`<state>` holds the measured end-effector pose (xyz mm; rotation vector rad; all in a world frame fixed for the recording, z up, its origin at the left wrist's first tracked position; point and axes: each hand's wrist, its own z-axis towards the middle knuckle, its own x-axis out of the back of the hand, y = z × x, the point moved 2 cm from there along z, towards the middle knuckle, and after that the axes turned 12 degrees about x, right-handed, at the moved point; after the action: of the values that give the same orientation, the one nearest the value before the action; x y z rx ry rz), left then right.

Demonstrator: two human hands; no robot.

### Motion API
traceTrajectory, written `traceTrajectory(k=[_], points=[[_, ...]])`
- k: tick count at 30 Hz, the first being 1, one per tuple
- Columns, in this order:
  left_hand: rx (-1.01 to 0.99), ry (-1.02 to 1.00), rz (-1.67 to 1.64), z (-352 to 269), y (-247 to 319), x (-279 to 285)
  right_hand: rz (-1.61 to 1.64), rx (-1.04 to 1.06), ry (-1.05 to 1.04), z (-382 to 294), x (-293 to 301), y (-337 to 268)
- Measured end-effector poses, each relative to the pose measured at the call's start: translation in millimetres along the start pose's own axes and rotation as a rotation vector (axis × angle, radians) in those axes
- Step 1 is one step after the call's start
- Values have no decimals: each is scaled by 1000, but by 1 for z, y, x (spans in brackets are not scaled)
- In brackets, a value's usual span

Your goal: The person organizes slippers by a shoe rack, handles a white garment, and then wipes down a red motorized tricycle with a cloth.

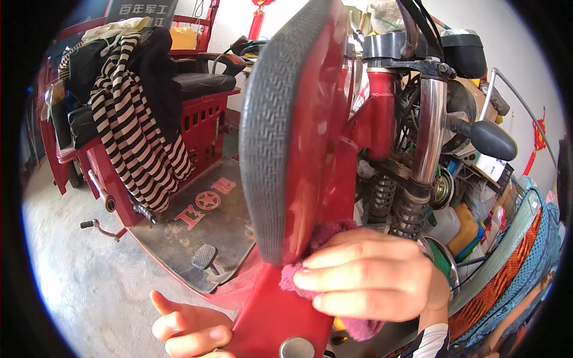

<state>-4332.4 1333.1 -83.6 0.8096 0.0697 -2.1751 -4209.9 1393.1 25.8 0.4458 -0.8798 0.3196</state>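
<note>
In my right hand (376, 277) is a purple-red cloth (297, 277), pressed against the red painted metal panel (273, 313) just under a tall red guard. That guard (309, 147) has a black textured rubber edge (268, 116) and rises through the middle of the view. Part of the cloth hangs below my palm. My left hand (192, 329) is low on the left, fingers apart, one fingertip at the panel's left edge; its lower part is cut off by the frame. A round silver cap (297, 347) sits on the panel near the bottom.
Left is the red tricycle's black seat (206, 83), with striped clothing (134, 121) draped over it. A foot pedal (206, 257) stands on the floor mat (179, 232). Chrome fork (429, 129), coil spring (407, 215) and turn signal (494, 139) are right, before rolled mats (506, 264).
</note>
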Motion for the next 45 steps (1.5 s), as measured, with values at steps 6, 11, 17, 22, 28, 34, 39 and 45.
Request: traceTrajectory(k=[6, 11, 17, 22, 28, 34, 39, 45], points=[[-37, -11, -16, 1, -2, 8, -98, -30, -69, -5, 6, 12], [-39, -32, 57, 4, -1, 10, -162, -82, -115, -22, 13, 32], [-15, -175, -352, 17, 1, -8, -215, -176, -107, -32, 11, 50], [219, -435, -713, 25, -5, -27, -180, -347, -97, -43, 13, 64], [359, -593, -804, 22, -12, -40, -208, -447, 56, -74, 20, 98], [320, -570, -693, 22, -9, -36, -263, -501, 78, -99, 22, 132], [387, -544, -712, 22, -12, -31, -458, -566, 69, -116, 25, 155], [404, -436, -844, 13, -9, -51, -347, -448, 82, -98, 20, 136]])
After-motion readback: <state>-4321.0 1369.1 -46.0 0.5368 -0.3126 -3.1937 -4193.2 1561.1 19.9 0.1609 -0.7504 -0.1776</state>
